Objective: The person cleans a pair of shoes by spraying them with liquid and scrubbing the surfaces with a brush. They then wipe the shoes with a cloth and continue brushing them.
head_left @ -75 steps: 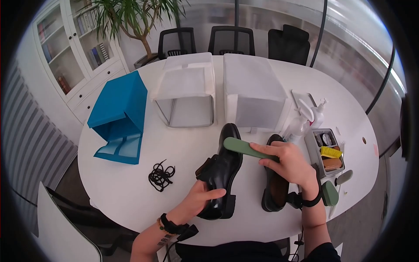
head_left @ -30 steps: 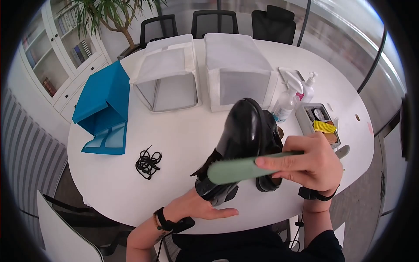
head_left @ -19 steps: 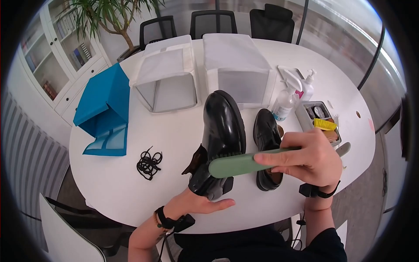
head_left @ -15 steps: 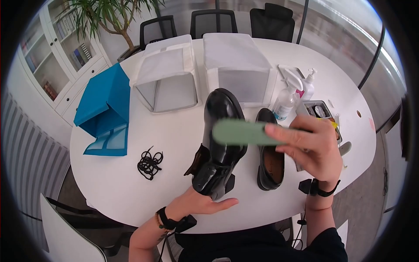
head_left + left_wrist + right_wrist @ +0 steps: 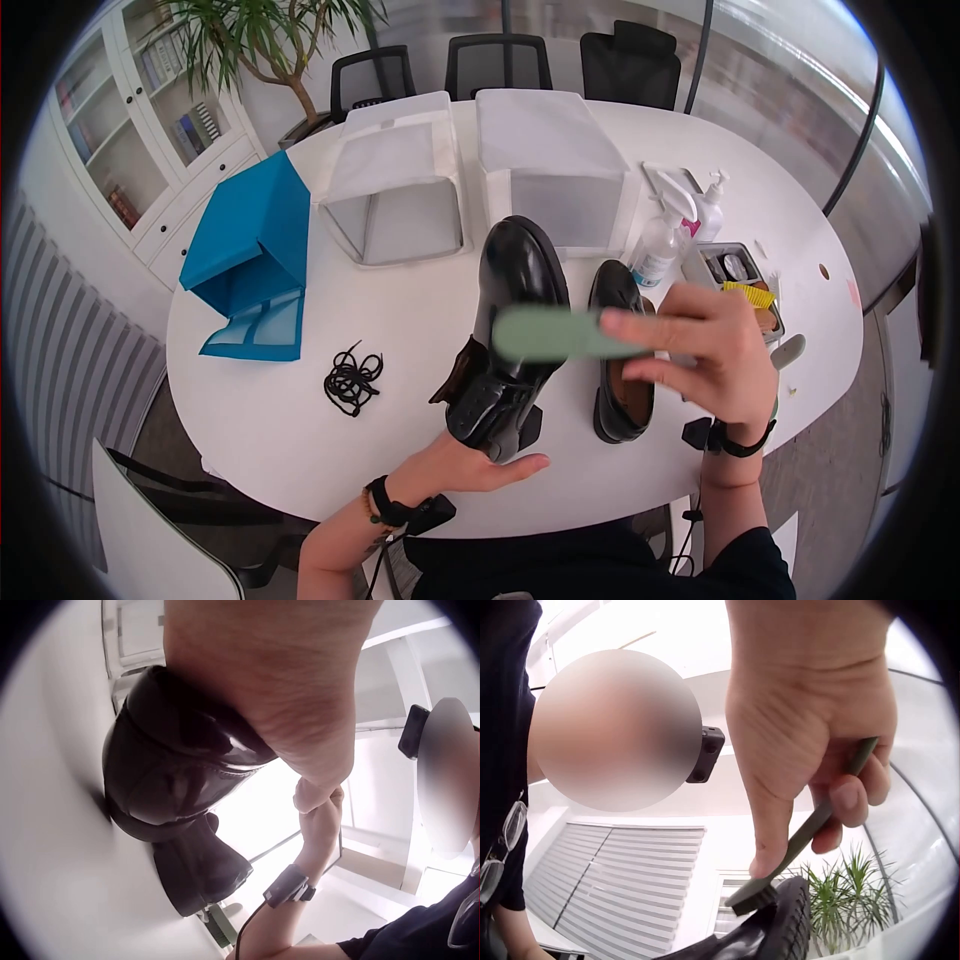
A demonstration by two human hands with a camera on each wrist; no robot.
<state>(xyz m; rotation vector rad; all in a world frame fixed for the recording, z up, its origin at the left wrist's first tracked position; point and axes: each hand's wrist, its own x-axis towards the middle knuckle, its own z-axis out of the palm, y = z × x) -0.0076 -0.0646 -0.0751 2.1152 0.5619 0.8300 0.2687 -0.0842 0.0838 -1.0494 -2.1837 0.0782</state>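
Observation:
My left hand [image 5: 465, 465] holds up a black leather shoe [image 5: 520, 270], toe pointing up and away; its fingers are hidden by the shoe and the thumb sticks out to the right. The right hand [image 5: 725, 345] pinches a green-handled brush [image 5: 555, 333], blurred in the head view, which crosses the front of that shoe. In the right wrist view the dark bristles [image 5: 756, 901] sit right at the shoe's upper, beside its ridged sole [image 5: 791, 919]. A second black shoe [image 5: 612, 280] stands on the table to the right, partly covered by the brush and right hand.
Black laces [image 5: 353, 385] lie coiled at left, near a blue fabric box [image 5: 250, 225]. Two white boxes [image 5: 395, 160] stand at the back. A spray bottle [image 5: 658, 245], a pump bottle [image 5: 711, 212] and a grey caddy [image 5: 697, 265] with a yellow brush [image 5: 752, 295] are at right.
Since the earliest frame the shoe has been lifted and its toe tilted up. The brush has swept back and forth between toe and instep; lately it has come slightly toward me.

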